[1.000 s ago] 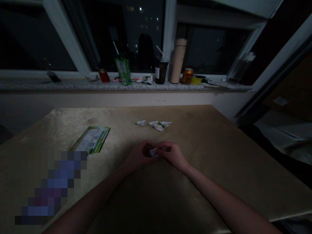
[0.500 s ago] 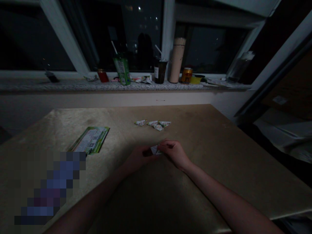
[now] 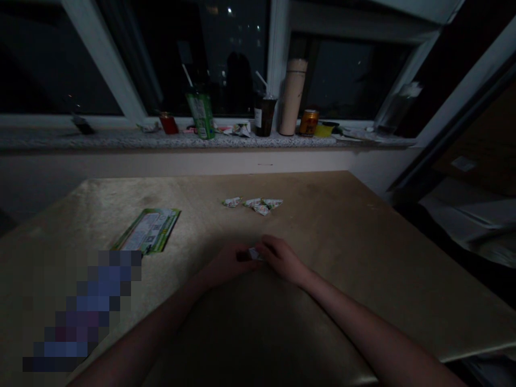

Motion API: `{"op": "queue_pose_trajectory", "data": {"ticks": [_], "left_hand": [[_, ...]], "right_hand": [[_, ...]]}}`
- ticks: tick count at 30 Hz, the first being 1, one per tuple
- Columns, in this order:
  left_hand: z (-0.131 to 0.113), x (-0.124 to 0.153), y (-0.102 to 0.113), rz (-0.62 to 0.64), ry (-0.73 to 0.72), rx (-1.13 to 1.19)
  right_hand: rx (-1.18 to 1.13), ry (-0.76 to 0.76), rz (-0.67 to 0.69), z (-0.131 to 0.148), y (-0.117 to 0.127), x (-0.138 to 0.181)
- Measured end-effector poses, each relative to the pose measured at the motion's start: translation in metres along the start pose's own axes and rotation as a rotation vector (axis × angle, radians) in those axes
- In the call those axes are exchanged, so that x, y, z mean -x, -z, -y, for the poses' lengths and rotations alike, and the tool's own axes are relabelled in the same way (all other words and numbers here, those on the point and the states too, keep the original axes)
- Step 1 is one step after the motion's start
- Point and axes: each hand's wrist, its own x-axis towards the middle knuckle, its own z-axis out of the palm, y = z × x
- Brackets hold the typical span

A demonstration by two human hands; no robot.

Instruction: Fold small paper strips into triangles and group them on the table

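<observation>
Between my two hands, over the middle of the table, is a small piece of folded paper (image 3: 253, 253), whitish and mostly covered by fingers. My left hand (image 3: 230, 263) pinches it from the left side. From the right, my right hand (image 3: 280, 258) closes over its other end with bent fingers. Farther off on the table lie several small folded paper pieces with a printed pattern: one piece (image 3: 232, 202) apart on the left, and a touching cluster (image 3: 262, 206) beside it.
A green and white printed packet (image 3: 151, 230) lies on the left of the brown-covered table (image 3: 342, 231); a blurred-out patch is below it. The windowsill holds a green cup (image 3: 200, 114), a dark drink cup (image 3: 265, 115), a tall flask (image 3: 293, 97), an orange can (image 3: 309, 123) and a red jar (image 3: 168, 123).
My right hand has shifted slightly left and down, and its fingers now bend farther over the folded paper. My left hand stays nearly in place.
</observation>
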Motion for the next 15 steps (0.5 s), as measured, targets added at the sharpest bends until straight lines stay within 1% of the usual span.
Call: {"op": "queue_pose_trajectory", "data": {"ticks": [2,4,10,15], "left_hand": [[-0.0016,0.0019,0.0001,0.043,-0.013,0.002],[-0.0024,0.0036,0.0009,0.069,-0.018,0.003],[-0.0017,0.0051,0.0056,0.141,-0.061,-0.01],[-0.0072,0.0059,0.0073,0.185,-0.096,-0.022]], "right_hand": [[-0.04,-0.031,0.082,0.0014,0.0,0.0004],[-0.103,-0.066,0.13,0.0028,0.0005,0.0001],[-0.211,-0.091,0.161,0.004,0.0001,0.0006],[-0.29,-0.126,0.21,0.0077,-0.0018,0.0037]]}}
